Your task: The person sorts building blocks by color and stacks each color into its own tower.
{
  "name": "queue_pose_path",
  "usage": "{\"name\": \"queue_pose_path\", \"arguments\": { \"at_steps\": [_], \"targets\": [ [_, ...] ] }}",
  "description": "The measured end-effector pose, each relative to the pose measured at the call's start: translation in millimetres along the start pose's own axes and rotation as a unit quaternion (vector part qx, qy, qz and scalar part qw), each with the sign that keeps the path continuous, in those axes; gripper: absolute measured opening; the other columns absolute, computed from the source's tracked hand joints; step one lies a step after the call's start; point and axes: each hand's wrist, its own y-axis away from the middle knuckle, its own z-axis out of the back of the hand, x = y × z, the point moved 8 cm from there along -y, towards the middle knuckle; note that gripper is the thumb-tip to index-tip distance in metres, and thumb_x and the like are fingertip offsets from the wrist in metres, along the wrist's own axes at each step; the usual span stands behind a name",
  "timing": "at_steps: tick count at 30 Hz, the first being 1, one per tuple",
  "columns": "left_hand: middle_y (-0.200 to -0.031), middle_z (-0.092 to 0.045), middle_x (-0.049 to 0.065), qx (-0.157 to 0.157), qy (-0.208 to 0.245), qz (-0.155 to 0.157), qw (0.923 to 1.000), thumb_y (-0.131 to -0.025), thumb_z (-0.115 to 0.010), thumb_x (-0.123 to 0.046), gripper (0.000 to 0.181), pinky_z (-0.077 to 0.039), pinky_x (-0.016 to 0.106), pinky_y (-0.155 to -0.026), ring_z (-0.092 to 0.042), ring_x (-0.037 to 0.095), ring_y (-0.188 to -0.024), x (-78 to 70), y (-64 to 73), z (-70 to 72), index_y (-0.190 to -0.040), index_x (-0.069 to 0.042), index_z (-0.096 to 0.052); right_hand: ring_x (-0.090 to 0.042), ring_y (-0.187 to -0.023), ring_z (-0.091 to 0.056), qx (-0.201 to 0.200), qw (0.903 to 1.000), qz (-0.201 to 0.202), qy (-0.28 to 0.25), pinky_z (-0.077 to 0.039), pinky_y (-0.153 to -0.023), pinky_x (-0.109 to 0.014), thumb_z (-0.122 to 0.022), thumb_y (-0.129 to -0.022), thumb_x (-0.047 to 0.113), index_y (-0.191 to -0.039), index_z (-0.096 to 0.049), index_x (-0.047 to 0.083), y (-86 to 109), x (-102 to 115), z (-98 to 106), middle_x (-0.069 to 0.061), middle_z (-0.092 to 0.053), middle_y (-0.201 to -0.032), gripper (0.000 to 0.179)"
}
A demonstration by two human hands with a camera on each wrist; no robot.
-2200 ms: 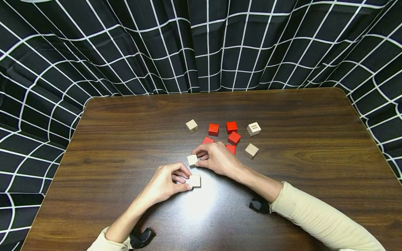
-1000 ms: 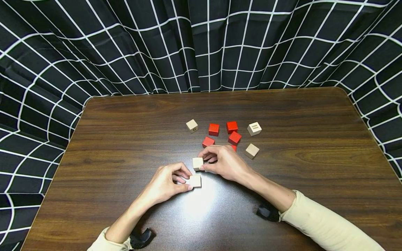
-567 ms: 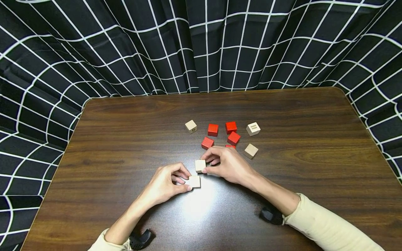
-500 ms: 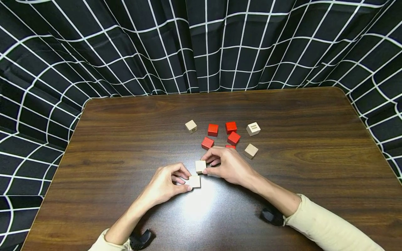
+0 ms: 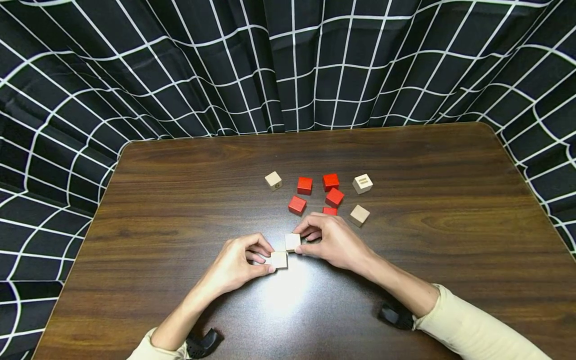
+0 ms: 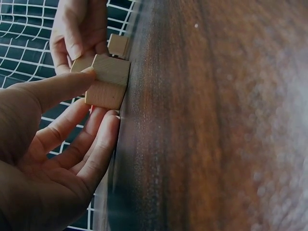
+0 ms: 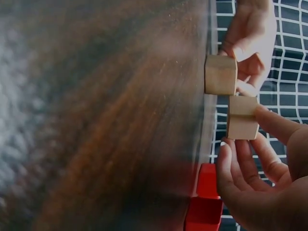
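My left hand (image 5: 238,265) pinches a plain wooden cube (image 5: 279,260) between thumb and fingers, low at the tabletop. Opposite it, my right hand (image 5: 333,241) grips a second pale wooden cube (image 5: 292,242) by its sides. In the right wrist view this second cube (image 7: 243,118) sits farther from the tabletop than the left hand's cube (image 7: 220,74). The two cubes are corner to corner in the head view, the right one slightly farther back. The left wrist view shows the left thumb on the near cube (image 6: 108,82), partly covering the other.
Several red cubes (image 5: 305,185) lie behind the right hand, one partly hidden by it. Around them are a wooden cube marked 6 (image 5: 273,181), one with two bars (image 5: 362,184) and a plain one (image 5: 359,215). A grid-patterned black curtain (image 5: 288,65) surrounds the brown table (image 5: 180,200).
My right hand has brought its cube rightward and toward me, close to the left hand's cube. The left hand and its cube have stayed in place.
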Motion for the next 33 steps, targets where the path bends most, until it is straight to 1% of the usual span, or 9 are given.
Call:
{"name": "queue_pose_path", "arguments": {
  "at_steps": [9, 15, 20, 26, 33],
  "targets": [
    [-0.096, -0.070, 0.003, 0.000, 0.007, -0.002, 1.0000, -0.074, -0.086, -0.004, 0.028, -0.060, 0.024, -0.073, -0.071, 0.011, -0.081, 0.2, -0.4, -0.1, -0.095, -0.011, -0.068, -0.018, -0.085, -0.071, 0.002, 0.9999, -0.007, -0.009, -0.060, -0.077, -0.031, -0.087, -0.074, 0.007, -0.095, -0.072, 0.013, 3.5, -3, -2, 0.005, -0.069, -0.096, 0.027],
    [-0.096, -0.070, 0.003, 0.001, 0.006, -0.003, 1.0000, -0.074, -0.086, -0.004, 0.028, -0.060, 0.024, -0.073, -0.070, 0.011, -0.081, 0.7, -1.0, 0.0, -0.095, -0.011, -0.068, -0.017, -0.085, -0.070, 0.008, 0.9999, -0.013, -0.001, -0.060, -0.077, -0.031, -0.087, -0.073, 0.009, -0.095, -0.071, 0.014, 4.3, -4, -3, 0.006, -0.068, -0.095, 0.028],
    [-0.096, -0.070, 0.003, 0.003, 0.007, -0.002, 1.0000, -0.074, -0.086, -0.004, 0.028, -0.060, 0.024, -0.074, -0.070, 0.012, -0.081, 0.6, -1.0, -0.3, -0.095, -0.011, -0.068, -0.016, -0.085, -0.070, 0.018, 0.9998, -0.006, 0.002, -0.059, -0.079, -0.029, -0.088, -0.073, 0.008, -0.094, -0.071, 0.014, 4.0, -5, -6, 0.006, -0.069, -0.094, 0.027],
    [-0.096, -0.069, 0.002, 0.003, 0.004, -0.002, 1.0000, -0.074, -0.086, -0.004, 0.029, -0.060, 0.024, -0.075, -0.070, 0.012, -0.081, -0.3, -1.6, -0.6, -0.095, -0.012, -0.068, -0.017, -0.086, -0.070, 0.034, 0.9994, 0.006, -0.007, -0.060, -0.080, -0.030, -0.087, -0.073, 0.007, -0.093, -0.070, 0.012, 4.5, -6, -10, 0.005, -0.069, -0.095, 0.026],
    [-0.095, -0.069, 0.001, 0.002, 0.002, -0.003, 1.0000, -0.074, -0.086, -0.004, 0.028, -0.060, 0.024, -0.074, -0.070, 0.014, -0.082, -0.8, -1.8, 0.0, -0.095, -0.012, -0.068, -0.017, -0.085, -0.070, 0.040, 0.9992, 0.007, -0.002, -0.060, -0.078, -0.028, -0.088, -0.073, 0.007, -0.092, -0.070, 0.012, 4.1, -5, -12, 0.005, -0.068, -0.093, 0.027]
  ]
}}
